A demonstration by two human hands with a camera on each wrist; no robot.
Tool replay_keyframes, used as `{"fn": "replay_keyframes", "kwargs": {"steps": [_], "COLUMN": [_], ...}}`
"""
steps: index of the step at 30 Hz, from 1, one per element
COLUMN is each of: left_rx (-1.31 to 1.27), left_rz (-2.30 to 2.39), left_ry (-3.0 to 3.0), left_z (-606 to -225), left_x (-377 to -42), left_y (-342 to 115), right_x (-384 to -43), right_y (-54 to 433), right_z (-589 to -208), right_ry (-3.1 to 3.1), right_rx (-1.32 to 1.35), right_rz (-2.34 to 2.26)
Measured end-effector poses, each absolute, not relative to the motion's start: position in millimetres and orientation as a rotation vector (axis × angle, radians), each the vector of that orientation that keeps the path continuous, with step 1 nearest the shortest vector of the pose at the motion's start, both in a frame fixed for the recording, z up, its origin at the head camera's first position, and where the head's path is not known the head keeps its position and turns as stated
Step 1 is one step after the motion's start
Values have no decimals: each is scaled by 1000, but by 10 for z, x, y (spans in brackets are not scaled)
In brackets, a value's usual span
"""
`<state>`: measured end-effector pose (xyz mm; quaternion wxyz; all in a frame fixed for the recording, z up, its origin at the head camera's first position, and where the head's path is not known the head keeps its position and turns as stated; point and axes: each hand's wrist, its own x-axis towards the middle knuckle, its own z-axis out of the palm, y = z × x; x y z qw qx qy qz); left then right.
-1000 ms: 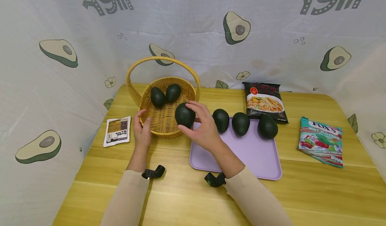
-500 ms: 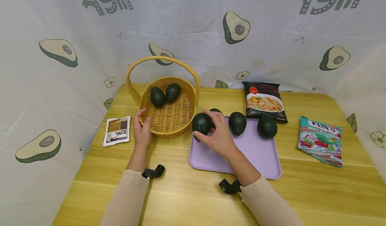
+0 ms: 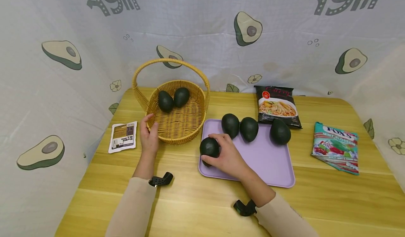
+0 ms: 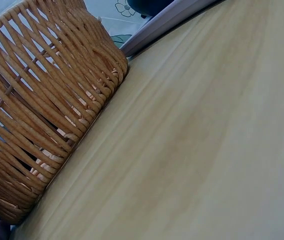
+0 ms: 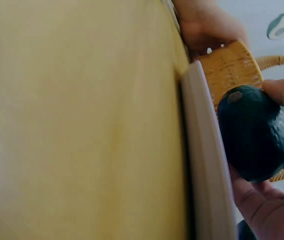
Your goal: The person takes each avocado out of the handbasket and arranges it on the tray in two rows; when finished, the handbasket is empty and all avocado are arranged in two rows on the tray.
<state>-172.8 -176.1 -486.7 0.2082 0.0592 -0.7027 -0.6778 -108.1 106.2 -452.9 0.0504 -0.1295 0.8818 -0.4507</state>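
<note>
My right hand (image 3: pixel 228 158) holds a dark green avocado (image 3: pixel 209 147) between thumb and fingers, low over the front left of the lilac tray (image 3: pixel 259 168). In the right wrist view that avocado (image 5: pixel 255 134) sits close beside the tray's rim (image 5: pixel 207 155). Along the tray's back edge lie three more avocados, a left one (image 3: pixel 230 125), a middle one (image 3: pixel 249 129) and a right one (image 3: pixel 280 132). My left hand (image 3: pixel 149 138) grips the near left rim of the yellow wicker basket (image 3: pixel 180 129). Inside it, two avocados (image 3: pixel 166 101) rest side by side toward the back.
A black noodle packet (image 3: pixel 278 107) lies behind the tray, and a teal candy bag (image 3: pixel 336 147) to its right. Left of the basket is a small white and brown sachet (image 3: pixel 123 137). The basket's tall handle (image 3: pixel 171 60) arches up near the printed curtain (image 3: pixel 202 29).
My right hand has carried its avocado from over the basket's right rim, rightward and down, to the front left of the tray. My left hand has stayed on the basket.
</note>
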Motion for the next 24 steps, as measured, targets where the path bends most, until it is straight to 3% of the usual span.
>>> {"fn": "replay_keyframes", "kwargs": {"steps": [24], "left_rx": [186], "left_rz": [-1884], "left_ry": [-1952], "left_z": [-4883], "left_x": [-1757], "left_y": [-1765], "right_x": [-960], "right_y": [1008], "right_z": [-4539], "right_ry": [2679], "right_rx": [-429], "right_rz": [-1169]}}
